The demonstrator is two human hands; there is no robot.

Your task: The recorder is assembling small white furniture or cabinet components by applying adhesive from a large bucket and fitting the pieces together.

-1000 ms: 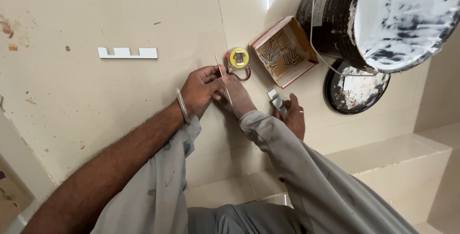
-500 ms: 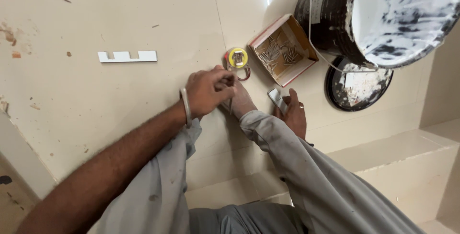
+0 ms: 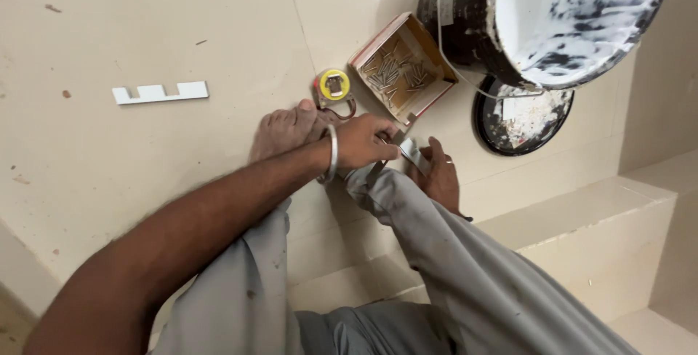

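Gripping stage: left hand (image 3: 367, 142) curled, fingers pinched on a small grey metal strip (image 3: 411, 153) by the tiled floor's (image 3: 145, 20) step edge. Right hand (image 3: 438, 177) touching the strip, grasp unclear. Next, probably steadying before reaching the nail box (image 3: 402, 68).

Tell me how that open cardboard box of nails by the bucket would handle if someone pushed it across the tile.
The shallow open cardboard box would probably slide easily, since the glossy beige tiled floor looks smooth. The loose metal nails likely make it heavy for its size, and they would shift and rattle. Its thin walls may flex if lifted by one edge.
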